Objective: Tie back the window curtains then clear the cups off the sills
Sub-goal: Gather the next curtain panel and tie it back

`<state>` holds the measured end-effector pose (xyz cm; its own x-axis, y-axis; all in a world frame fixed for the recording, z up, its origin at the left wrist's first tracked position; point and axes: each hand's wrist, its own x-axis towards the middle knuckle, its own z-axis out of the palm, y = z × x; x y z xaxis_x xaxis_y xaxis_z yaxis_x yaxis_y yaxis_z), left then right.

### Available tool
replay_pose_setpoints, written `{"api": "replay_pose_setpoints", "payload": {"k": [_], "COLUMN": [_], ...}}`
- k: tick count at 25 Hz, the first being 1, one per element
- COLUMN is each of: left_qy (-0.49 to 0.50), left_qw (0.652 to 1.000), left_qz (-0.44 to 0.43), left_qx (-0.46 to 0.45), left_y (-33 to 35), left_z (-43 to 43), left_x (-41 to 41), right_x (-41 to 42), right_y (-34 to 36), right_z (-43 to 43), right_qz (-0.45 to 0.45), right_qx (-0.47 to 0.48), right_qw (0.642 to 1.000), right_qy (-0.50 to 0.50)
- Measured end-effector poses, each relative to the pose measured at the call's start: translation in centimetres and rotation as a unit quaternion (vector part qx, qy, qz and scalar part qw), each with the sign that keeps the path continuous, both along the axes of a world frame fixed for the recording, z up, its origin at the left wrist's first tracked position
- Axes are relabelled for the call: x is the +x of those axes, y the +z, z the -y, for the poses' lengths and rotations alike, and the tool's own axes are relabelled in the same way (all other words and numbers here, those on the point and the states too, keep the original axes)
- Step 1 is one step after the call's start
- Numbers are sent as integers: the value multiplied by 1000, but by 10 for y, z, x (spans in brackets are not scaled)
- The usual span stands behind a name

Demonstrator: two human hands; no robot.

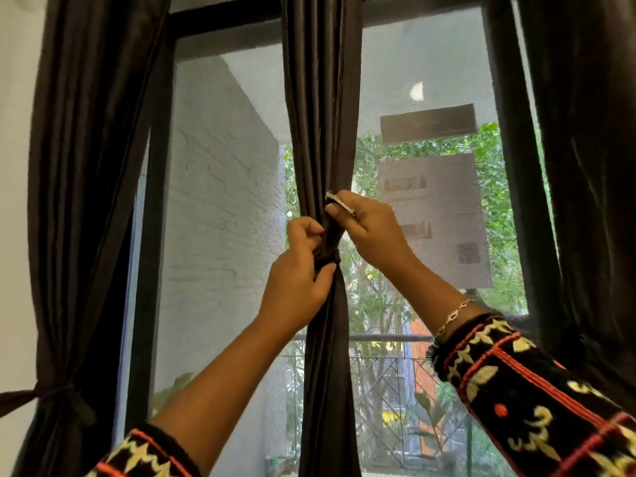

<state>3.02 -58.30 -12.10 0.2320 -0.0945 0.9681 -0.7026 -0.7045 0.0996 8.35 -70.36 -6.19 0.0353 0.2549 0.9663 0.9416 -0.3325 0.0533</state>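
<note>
The middle curtain (321,98) hangs down the centre of the window, gathered into a narrow bunch and cinched at about mid-height, where a dark tie (332,237) wraps around it. The left hand (299,273) grips the bunched curtain at the cinch, fingers and thumb curled round the cloth and the wrap. The right hand (370,228), just beside it and a little higher, pinches the free end of the tie, which carries a small white tab (339,202) between thumb and fingers. The step in hand looks like fastening this tie; whether the tab is a hook-and-loop patch or a label cannot be told. The next move probably calls for the left hand to keep the bunch tight while the right draws the end across and presses or tucks it down, so the wrap does not slacken. To the left, the left curtain (86,166) appears tied back, a band (51,395) cinching it low near the wall. The right curtain (592,166) hangs by the frame (509,166); no tie shows on it in the part in view. No cups and no sill are in view, so the clearing seems not yet begun.
</note>
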Motion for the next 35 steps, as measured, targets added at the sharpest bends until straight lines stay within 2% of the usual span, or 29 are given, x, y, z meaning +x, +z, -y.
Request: {"api": "replay_pose_setpoints", "payload": {"k": [2, 3, 5, 7, 10, 16, 20, 23, 27, 30, 32, 33, 35], "left_qy": [-30, -9, 110, 226, 294, 338, 317, 282, 273, 237, 224, 229, 243], "left_qw": [1000, 1000, 988, 950, 915, 903, 902, 914, 944, 962, 963, 959, 947], "left_qz": [4, 15, 92, 185, 236, 160, 135, 119, -29, -71, -108, -131, -168], "left_qx": [-3, 5, 50, 108, 142, 210, 260, 268, 184, 118, 104, 105, 123], "left_y": [-2, -3, -7, -11, -14, -6, 0, 4, 11, 15, 19, 21, 25], "left_z": [-4, -4, -4, -6, -9, -14, -19, -19, -8, -5, -7, -7, -6], "left_x": [-1, -1, 2, 8, 13, 2, 3, 1, -5, -4, -4, -4, -6], "right_x": [2, 4, 7, 10, 13, 14, 12, 10, 6, -2, -13, -19, -32], "right_y": [-3, -4, -8, -10, -9, -9, -9, -14, -21, -27, -40, -49, -71], "right_z": [-2, -4, -7, -10, -15, -9, -9, -8, -6, -1, 6, 9, 8], "right_qz": [-12, -18, -38, -65, -82, -121, -107, -116, -122, -166, -200, -242, -377], "right_qx": [1, 4, 11, 12, 8, -12, -22, -9, 11, 66, 163, 199, 182], "right_qw": [998, 998, 998, 997, 997, 992, 994, 993, 991, 980, 954, 929, 860], "right_qy": [57, 67, 53, 32, 12, 26, 3, 33, 53, 88, 150, 199, 291]}}
